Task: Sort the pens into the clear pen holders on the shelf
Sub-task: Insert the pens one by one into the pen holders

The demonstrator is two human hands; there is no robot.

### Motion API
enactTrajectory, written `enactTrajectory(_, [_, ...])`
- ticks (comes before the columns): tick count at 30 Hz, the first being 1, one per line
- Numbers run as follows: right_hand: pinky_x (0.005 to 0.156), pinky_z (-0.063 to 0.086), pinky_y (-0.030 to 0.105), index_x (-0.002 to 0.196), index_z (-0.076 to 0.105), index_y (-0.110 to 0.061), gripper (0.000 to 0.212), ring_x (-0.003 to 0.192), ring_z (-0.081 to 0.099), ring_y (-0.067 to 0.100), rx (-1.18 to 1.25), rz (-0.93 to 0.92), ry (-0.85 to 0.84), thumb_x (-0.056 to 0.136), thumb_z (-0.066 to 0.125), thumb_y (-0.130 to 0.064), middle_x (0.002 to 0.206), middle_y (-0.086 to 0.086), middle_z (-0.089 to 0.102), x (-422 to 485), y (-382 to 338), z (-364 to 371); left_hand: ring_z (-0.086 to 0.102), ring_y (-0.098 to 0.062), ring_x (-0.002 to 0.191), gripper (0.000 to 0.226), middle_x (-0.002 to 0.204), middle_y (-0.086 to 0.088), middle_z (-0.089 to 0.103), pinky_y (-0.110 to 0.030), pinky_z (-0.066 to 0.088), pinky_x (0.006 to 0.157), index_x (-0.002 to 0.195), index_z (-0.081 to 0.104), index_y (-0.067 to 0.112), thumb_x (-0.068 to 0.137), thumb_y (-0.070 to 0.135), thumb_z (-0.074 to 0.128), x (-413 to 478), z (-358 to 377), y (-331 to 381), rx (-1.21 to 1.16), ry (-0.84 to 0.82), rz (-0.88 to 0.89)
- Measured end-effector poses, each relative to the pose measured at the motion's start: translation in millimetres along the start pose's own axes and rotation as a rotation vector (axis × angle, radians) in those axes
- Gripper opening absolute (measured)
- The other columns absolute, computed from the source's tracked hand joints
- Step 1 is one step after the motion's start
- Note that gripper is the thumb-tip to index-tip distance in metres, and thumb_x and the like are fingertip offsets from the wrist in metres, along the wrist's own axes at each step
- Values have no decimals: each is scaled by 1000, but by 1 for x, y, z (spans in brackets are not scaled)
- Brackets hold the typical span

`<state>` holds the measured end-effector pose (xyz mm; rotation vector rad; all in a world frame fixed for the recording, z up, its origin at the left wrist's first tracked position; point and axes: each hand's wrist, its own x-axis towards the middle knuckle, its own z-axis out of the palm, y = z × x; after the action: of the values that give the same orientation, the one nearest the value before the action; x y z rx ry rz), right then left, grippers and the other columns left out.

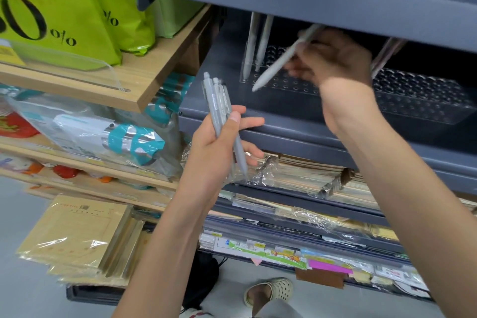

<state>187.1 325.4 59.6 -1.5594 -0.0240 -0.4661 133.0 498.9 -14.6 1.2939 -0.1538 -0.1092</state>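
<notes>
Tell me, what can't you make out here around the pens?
Head view:
- Standing pens: tops hidden behind the upper shelf.
- Right hand and held pen: motion-blurred, target hole unclear.
- Bundle in left hand: pens overlap, count unclear.

- left hand (214, 152) grips a bundle of grey click pens (215, 100), clicker ends up, tips down past the palm
- right hand (335, 59), motion-blurred, pinches a single pale grey pen (276, 64), tilted, tip pointing down-left over the clear pen holder (289, 86)
- two pale pens (249, 46) stand in holes at the holder's left end
- second clear holder (418, 100) just beside it on the right, both on the grey shelf (309, 134)
- green bags (64, 15) on the wooden shelf (160, 77) at left
- plastic-wrapped notebooks (304, 175) on the tier below
- foot in a pale sandal (271, 289) on the floor
</notes>
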Motion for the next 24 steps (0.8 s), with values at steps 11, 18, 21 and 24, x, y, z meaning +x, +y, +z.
enactTrajectory(11, [90,53,46,91,69,-5,23,87,71,25,-413,-180,181,84,59,-24,86,7,73,34,16,17,59,-16,51,15,103,0,77,-26,51,49,114,44,18,106,31,44,1,-4,-2,62,-5,-15])
enactTrajectory(18, [88,44,25,96,70,-8,23,94,64,18,-696,-299,62,92,59,-28,88,-9,64,38,14,36,52,-14,45,13,98,-7,77,-24,46,44,110,44,16,106,27,46,3,-7,-6,36,-6,-5])
enactTrajectory(21, [95,46,32,102,68,-6,25,100,65,23,-723,-307,15,93,58,-28,98,2,71,43,16,36,52,-14,45,11,98,-8,77,-25,46,44,107,45,17,106,28,47,4,-10,-8,41,-5,-3])
enactTrajectory(24, [91,48,31,101,67,-7,23,94,65,20,-730,-292,-11,92,59,-26,93,-1,69,44,18,36,53,-14,45,11,97,-8,77,-26,46,44,105,46,17,105,28,47,4,-11,-8,42,-4,-1])
